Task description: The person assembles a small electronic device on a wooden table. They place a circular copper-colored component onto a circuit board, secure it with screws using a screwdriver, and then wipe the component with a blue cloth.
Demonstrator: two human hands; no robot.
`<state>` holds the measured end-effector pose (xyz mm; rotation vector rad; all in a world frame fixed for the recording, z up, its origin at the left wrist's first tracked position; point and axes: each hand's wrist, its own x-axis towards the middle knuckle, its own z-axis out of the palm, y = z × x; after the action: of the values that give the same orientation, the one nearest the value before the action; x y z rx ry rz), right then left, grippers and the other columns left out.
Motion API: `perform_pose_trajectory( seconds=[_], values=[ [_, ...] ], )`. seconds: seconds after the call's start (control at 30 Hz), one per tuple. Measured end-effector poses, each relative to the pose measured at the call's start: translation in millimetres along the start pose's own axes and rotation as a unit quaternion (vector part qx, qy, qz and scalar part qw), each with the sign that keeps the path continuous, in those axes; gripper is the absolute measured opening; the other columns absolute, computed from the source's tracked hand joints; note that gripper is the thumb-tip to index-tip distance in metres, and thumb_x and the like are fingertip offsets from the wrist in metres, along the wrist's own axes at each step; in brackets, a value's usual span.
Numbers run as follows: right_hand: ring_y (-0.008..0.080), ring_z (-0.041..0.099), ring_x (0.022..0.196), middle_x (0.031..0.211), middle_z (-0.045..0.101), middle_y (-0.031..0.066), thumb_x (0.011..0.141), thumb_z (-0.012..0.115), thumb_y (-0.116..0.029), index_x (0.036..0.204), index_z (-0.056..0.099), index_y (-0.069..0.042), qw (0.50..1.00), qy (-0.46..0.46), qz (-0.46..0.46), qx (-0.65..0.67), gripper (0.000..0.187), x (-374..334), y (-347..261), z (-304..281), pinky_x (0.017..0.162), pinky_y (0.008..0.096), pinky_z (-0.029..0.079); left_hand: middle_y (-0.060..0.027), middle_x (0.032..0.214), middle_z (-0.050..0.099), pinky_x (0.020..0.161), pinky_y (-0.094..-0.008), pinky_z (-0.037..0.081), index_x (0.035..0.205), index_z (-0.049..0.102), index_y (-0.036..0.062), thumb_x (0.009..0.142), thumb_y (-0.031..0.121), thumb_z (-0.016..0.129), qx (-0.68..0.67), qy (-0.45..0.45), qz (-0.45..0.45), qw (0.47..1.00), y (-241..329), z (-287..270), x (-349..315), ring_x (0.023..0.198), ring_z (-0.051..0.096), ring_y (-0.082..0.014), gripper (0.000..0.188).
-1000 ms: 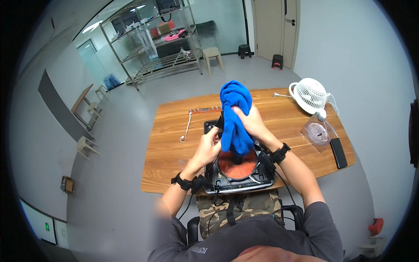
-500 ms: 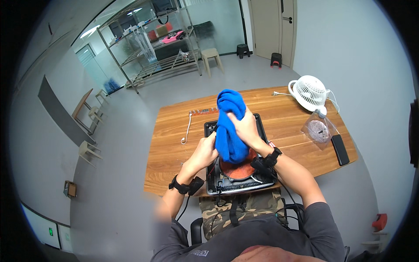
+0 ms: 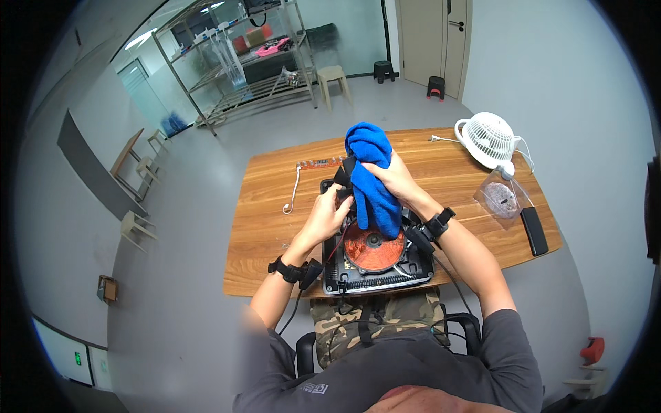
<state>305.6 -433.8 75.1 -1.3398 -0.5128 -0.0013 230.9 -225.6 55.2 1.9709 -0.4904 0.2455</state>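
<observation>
A bunched blue cloth (image 3: 375, 196) is gripped in my right hand (image 3: 401, 182), above the far part of an opened induction cooker. My left hand (image 3: 323, 217) is closed on a small black fan (image 3: 344, 173), whose flat blades show beside the cloth. The cloth presses against the fan's right side and hides part of it. Below both hands lies the cooker's black housing (image 3: 332, 281), with a round copper coil (image 3: 365, 253) inside. A thin red wire runs by the coil's left edge.
A narrow circuit board (image 3: 318, 164) with a white lead lies at the table's far left. On the right are a white basket-like appliance (image 3: 490, 141) with a cord, a clear plastic bag (image 3: 500, 196) and a black rectangular object (image 3: 533, 231). Cables hang from both wrist straps.
Both hands have shifted slightly, and the cloth has moved up and right, uncovering more of the copper coil. The fan's black blades now show between my hands.
</observation>
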Motion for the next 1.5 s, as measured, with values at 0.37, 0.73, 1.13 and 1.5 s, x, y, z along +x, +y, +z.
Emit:
perform_pose_trajectory(
  seconds=[0.37,0.73,1.13,1.5],
  values=[
    [0.0124,0.067,0.093,0.106,0.072,0.0048,0.096,0.070,-0.015,0.120,0.067,0.000,0.989,0.136,0.042,-0.029,0.028,-11,6,28,0.084,0.0297,0.056,0.0018,0.096,0.063,0.070,-0.0232,0.048,0.119,0.058,-0.0015,0.103,0.005,0.060,-0.060,-0.039,-0.028,0.997,-10,-1,-15,0.082,0.054,-0.0027,0.017],
    [0.0159,0.071,0.093,0.107,0.073,0.0051,0.104,0.064,-0.026,0.122,0.065,-0.005,0.965,0.123,0.134,0.189,0.028,6,-1,11,0.082,0.0335,0.060,-0.0084,0.090,0.069,0.070,-0.0322,0.052,0.117,0.056,-0.0031,0.101,0.007,0.062,-0.076,0.094,0.029,0.992,-14,5,1,0.079,0.063,-0.0130,0.020],
    [0.0137,0.069,0.093,0.109,0.070,0.0054,0.100,0.070,-0.023,0.125,0.062,-0.003,0.978,0.037,0.130,0.160,0.032,-15,-3,14,0.082,0.0306,0.059,-0.0071,0.113,0.068,0.085,-0.0281,0.053,0.123,0.055,-0.0015,0.104,0.003,0.058,-0.221,0.039,-0.043,0.974,-10,16,0,0.100,0.063,-0.0104,0.020],
    [0.0145,0.070,0.093,0.110,0.070,0.0071,0.097,0.066,-0.010,0.125,0.061,0.000,0.988,-0.031,0.138,0.064,0.030,2,-15,-5,0.081,0.0317,0.061,-0.0097,0.118,0.066,0.087,-0.0316,0.061,0.133,0.046,0.0002,0.105,0.009,0.060,-0.206,-0.053,-0.125,0.969,-14,-1,9,0.108,0.067,-0.0154,0.033]
  ],
)
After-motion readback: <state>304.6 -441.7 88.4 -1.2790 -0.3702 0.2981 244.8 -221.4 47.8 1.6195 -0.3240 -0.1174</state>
